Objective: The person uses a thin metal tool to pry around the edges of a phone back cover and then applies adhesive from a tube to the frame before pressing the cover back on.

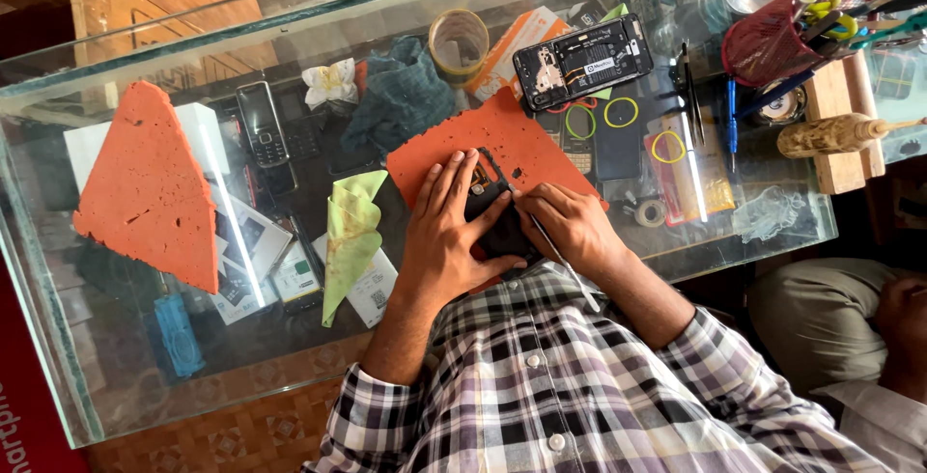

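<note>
Phone point(494, 227), dark, back off, sits on the orange mat point(526, 145) at the near edge of the glass desk point(116, 376), mostly covered by both hands. Left hand point(446, 232) lies flat over it, fingers spread, pinning it down. Right hand point(570, 227) pinches a thin metal tool point(565, 265), tip at the phone's upper right edge, handle running back toward the checked shirt point(570, 386).

Risks, my read: tool tip could slip off the edge & gouge the board or nick a cable, since pressure is sideways & the grip is fine. Phone could skid on the mat if the left hand eases. Any small screws would roll off the desk edge, which is v. close.

Second opened phone point(582, 60) lies farther back w/ its insides exposed; rubber bands point(620, 112) beside it, tape roll point(458, 41) & green cloth point(352, 232) further out, red cup of tools point(772, 43) at far right.

Hard to tell: exact point where the tip touches, hidden by fingers; what part is being worked; whether any screws are loose. Stuff under the glass is blurred by reflections. Another person's knee at right is cut off.
</note>
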